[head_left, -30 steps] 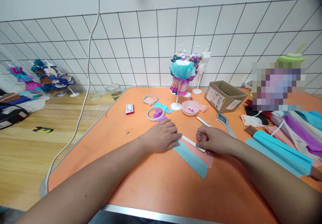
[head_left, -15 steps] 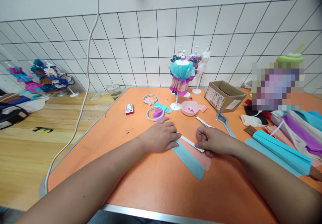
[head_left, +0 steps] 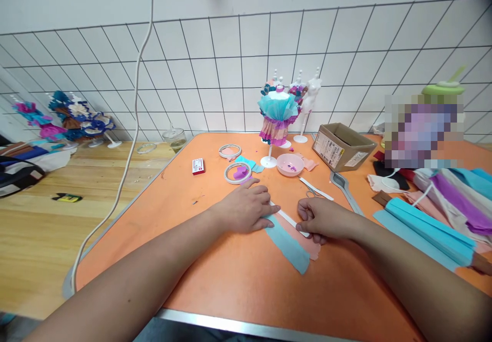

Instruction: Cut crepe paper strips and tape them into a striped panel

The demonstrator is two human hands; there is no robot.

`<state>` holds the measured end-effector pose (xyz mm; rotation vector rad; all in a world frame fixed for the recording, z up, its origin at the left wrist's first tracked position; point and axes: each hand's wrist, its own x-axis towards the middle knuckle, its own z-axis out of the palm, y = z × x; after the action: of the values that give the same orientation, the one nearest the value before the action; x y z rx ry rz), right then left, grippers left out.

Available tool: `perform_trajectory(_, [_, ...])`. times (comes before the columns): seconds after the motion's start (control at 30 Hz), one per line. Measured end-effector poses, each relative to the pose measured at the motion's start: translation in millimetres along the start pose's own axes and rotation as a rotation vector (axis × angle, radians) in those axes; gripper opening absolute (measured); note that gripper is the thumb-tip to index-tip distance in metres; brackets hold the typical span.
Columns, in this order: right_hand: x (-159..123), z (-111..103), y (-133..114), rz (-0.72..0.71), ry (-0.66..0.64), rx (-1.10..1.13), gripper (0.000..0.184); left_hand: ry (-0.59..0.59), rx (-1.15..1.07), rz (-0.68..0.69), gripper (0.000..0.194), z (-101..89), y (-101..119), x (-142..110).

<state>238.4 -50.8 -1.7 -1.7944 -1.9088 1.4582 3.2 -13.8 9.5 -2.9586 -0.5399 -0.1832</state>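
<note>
My left hand lies palm down with its fingers stretched out, pressing the near-left end of a white tape strip and the crepe paper under it. At the strip's other end, my right hand is closed, with thumb and forefinger pinching it. The tape runs along the upper edge of a pink crepe paper piece. A light blue crepe paper piece overlaps the pink along its near side. Just beyond my right hand, scissors lie partly beneath another white strip.
Beyond my hands stand a tape roll, a pink bowl and a dress form in a blue and purple paper dress. A cardboard box is at the back right. Folded blue crepe paper lies right; a white cable hangs left.
My right hand has shifted slightly left, still pinching the tape strip's end. More of the scissors and the second white strip shows. My left hand stays almost in place.
</note>
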Motion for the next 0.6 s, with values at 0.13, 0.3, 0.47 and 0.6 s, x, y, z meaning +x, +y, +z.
perform_trajectory(0.13, [1.0, 0.2, 1.2, 0.010, 0.005, -0.017, 0.020, -0.020, -0.022, -0.018, 0.047, -1.4, 1.2, -1.2])
perform_trajectory(0.3, [-1.6, 0.1, 2.3, 0.018, -0.022, -0.091, 0.022, -0.035, -0.028, -0.029, 0.049, -1.9, 1.8, -2.0])
perform_trajectory(0.47, [-9.5, -14.1, 5.6, 0.041, -0.105, -0.158, 0.023, -0.040, -0.003, -0.056, 0.049, -2.2, -2.4, -4.7])
perform_trajectory(0.6, [-10.7, -22.9, 1.2, -0.137, 0.171, -0.328, 0.022, -0.039, 0.043, -0.091, 0.050, -3.3, -6.8, -7.0])
